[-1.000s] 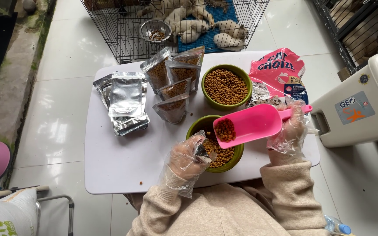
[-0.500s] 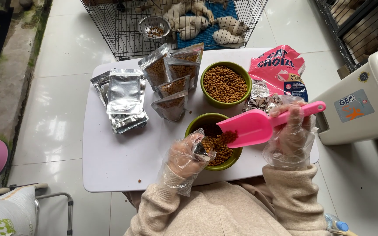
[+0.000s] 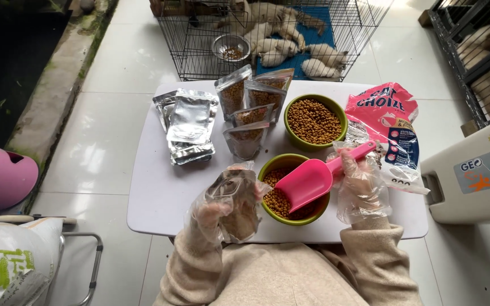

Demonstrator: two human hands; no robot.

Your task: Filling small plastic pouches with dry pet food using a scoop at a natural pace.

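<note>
Soft, even daylight fills the scene, throwing only faint shadows under the white desk (image 3: 160, 192), with mild sheen on the foil pouches (image 3: 188, 122) left of centre and the floor tiles beyond, while straight lines bow slightly toward the frame edges.

Scoop (image 3: 308, 182) is bright pink. Two bowls, near (image 3: 270, 168) & far one at 12 o'clock (image 3: 315, 101), are olive green w/ brown kibble. Table (image 3: 160, 190) is white. Flat pouches (image 3: 190, 120) at 10 o'clock are silver. Bag (image 3: 382, 107) at 2 o'clock is pink w/ blue & white. Gloves on both hands are clear, sleeves beige.
</note>
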